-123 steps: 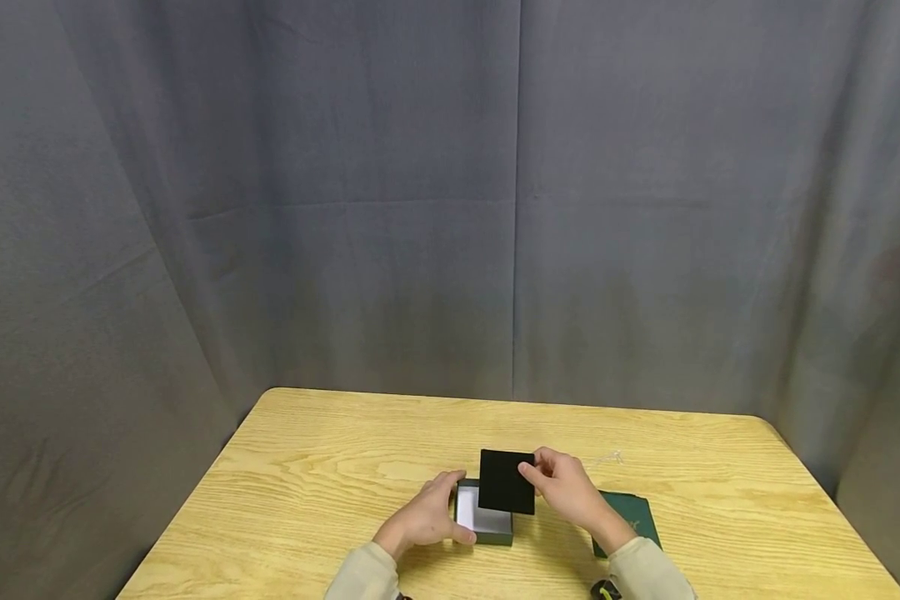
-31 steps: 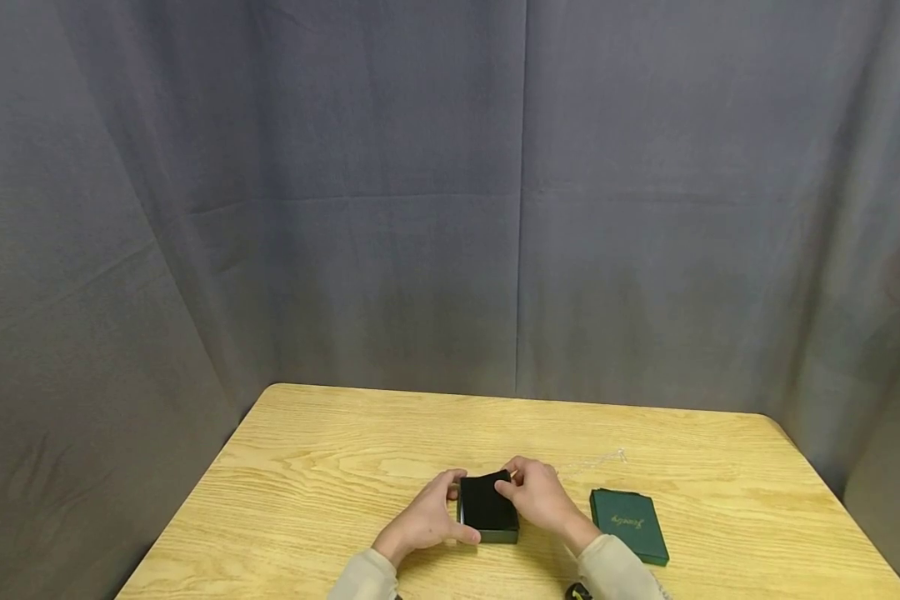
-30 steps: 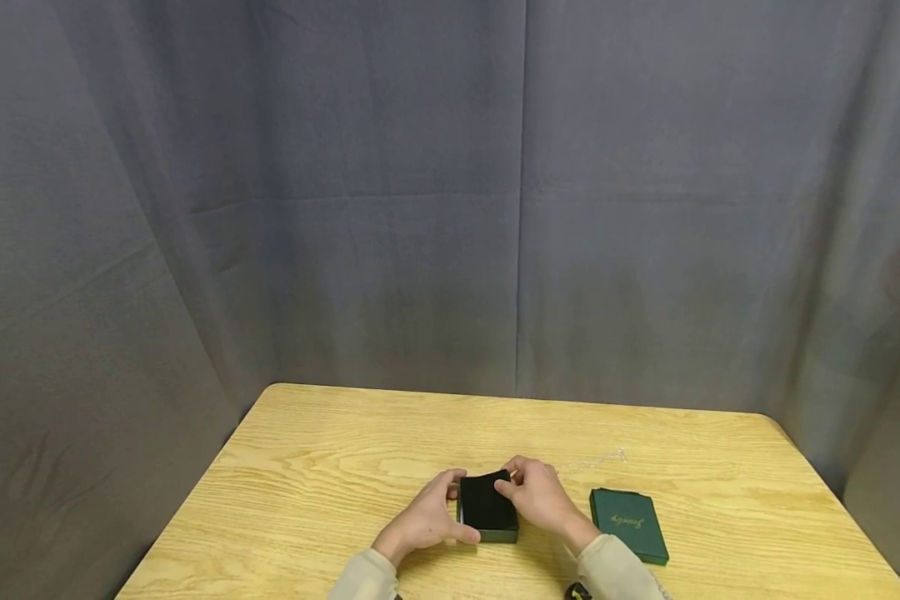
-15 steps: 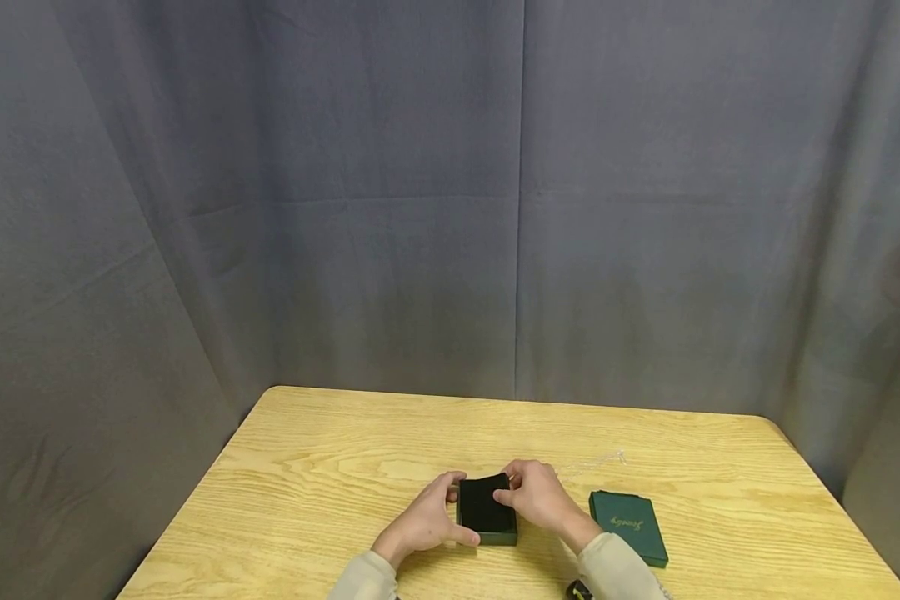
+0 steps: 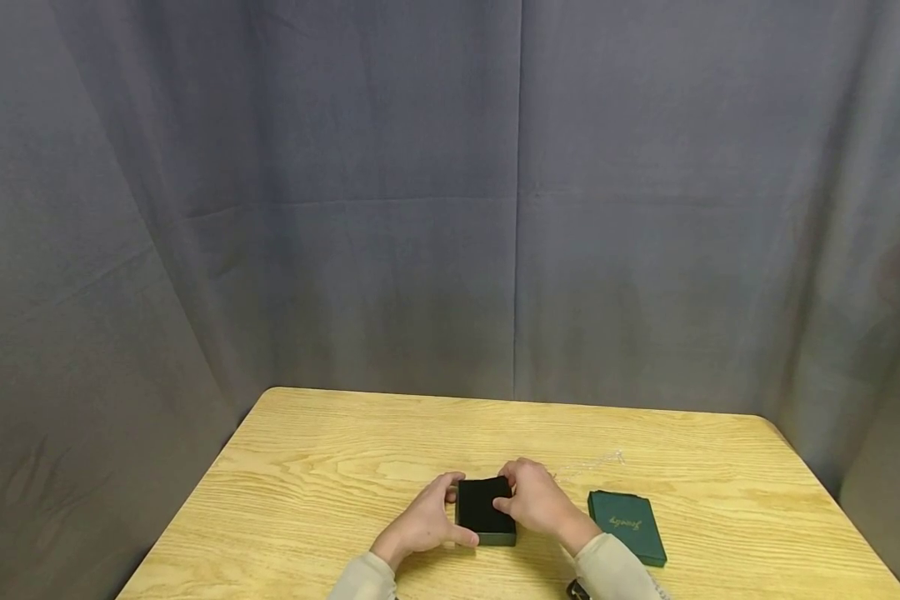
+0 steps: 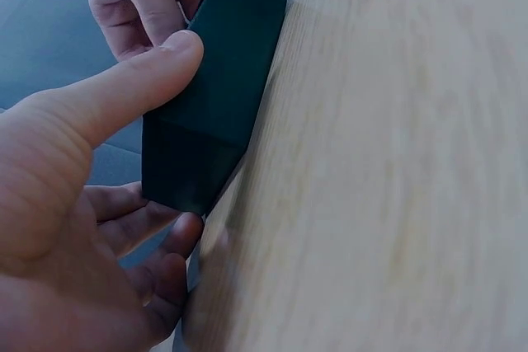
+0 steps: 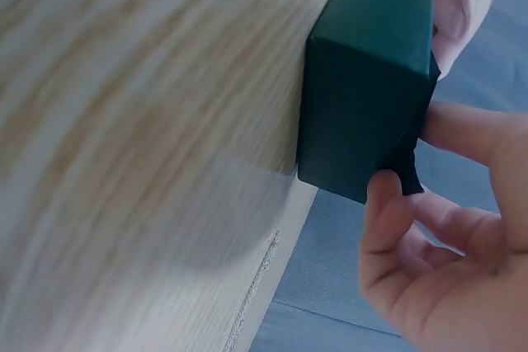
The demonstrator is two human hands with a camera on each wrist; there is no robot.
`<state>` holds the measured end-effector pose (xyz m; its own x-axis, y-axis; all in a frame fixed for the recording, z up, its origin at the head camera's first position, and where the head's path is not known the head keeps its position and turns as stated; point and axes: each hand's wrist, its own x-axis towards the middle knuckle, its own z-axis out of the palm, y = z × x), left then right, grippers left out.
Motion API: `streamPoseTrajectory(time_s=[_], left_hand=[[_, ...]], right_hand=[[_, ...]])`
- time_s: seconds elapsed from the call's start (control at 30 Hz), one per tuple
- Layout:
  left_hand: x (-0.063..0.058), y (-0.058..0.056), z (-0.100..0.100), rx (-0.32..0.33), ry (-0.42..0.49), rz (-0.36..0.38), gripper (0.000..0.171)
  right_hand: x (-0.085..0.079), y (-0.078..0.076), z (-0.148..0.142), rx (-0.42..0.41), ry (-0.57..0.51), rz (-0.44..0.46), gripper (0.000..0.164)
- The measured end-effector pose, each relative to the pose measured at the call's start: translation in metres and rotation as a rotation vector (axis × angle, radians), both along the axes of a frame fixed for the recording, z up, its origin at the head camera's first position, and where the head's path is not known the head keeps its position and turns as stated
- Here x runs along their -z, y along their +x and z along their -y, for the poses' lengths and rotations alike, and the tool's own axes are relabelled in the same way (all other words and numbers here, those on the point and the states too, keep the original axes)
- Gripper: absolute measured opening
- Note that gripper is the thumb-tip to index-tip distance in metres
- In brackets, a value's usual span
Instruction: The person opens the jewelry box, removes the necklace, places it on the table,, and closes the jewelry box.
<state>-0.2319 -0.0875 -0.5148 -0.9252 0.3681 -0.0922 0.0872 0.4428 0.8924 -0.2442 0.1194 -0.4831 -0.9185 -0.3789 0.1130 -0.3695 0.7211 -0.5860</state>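
Observation:
A small dark green jewelry box base point(image 5: 497, 540) rests on the table, with a square black pad point(image 5: 483, 505) lying in its opening. My left hand point(image 5: 425, 518) grips the box from the left, thumb along the near wall and fingers at the far wall. At the pad's far right corner, my right hand point(image 5: 537, 500) pinches its edge between thumb and fingers. That corner sticks up over the rim of the green box point(image 7: 363, 113) in the right wrist view. Seen from the left wrist, the thumb presses flat on the box's outer wall point(image 6: 223, 72).
The green lid point(image 5: 628, 527) with gold lettering lies right of the hands. A thin silvery chain necklace point(image 5: 596, 461) is stretched on the wooden table point(image 5: 345, 450) beyond the right hand. Grey curtains point(image 5: 390, 208) hang behind and at both sides.
The black pad, held up over the open box several seconds ago, has come down into it. In the last second the right hand has lowered the pad's right side slightly; the left hand stays put.

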Motion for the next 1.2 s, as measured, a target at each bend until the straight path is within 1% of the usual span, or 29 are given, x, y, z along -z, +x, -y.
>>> streamPoseTrajectory(time_s=[0.1,0.2,0.3,0.67,0.8,1.2], left_hand=[[0.0006,-0.0006,0.0001,0.001,0.002,-0.002,0.093],[0.0005,-0.0006,0.0000,0.002,0.002,-0.004,0.093],[0.0003,-0.0004,-0.0001,0.002,-0.003,-0.006,0.092],[0.0010,-0.0006,-0.0002,0.004,-0.013,-0.013,0.091],[0.0014,-0.0003,-0.0004,0.005,-0.005,-0.006,0.091],[0.0007,0.0003,0.0002,0.001,-0.001,-0.003,0.092]], right_hand=[[0.0013,0.0004,0.0012,-0.003,0.039,-0.044,0.024],[0.0021,0.0015,0.0019,-0.008,0.068,-0.066,0.027],[0.0026,0.0020,0.0022,-0.011,0.091,-0.072,0.029],[0.0027,0.0046,0.0017,-0.018,0.115,-0.083,0.032],[0.0026,0.0049,0.0017,-0.025,0.127,-0.098,0.031],[0.0053,0.0041,0.0000,-0.087,0.177,-0.202,0.024]])
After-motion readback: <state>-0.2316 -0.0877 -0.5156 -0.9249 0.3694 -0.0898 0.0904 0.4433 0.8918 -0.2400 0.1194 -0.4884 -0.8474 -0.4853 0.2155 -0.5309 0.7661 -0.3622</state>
